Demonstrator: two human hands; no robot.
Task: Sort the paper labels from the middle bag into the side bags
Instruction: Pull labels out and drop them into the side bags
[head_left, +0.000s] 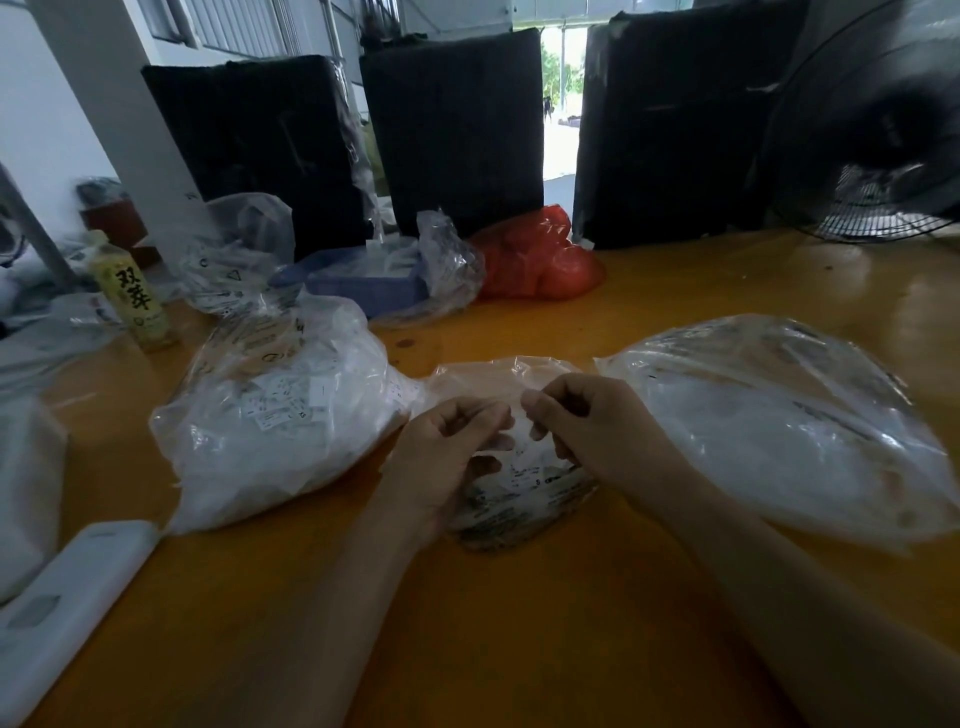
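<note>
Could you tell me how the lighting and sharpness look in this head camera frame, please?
Head view: the doorway is blown out by backlight, leaving the black bundles nearly featureless; glare streaks the right bag; the fan is smeared and the edges bow with wide-angle distortion; the hands are mildly soft.

Both hands meet at frame centre, fingers curled.

The left hand (447, 447) comes up from the lower middle, palm turned inward, fingers bent toward the thumb. The right hand (587, 421) enters from the lower right on a long bare forearm, knuckles up, fingertips tucked under (what each pinches is blurred). Their fingertips are near each other, almost touching.
</note>
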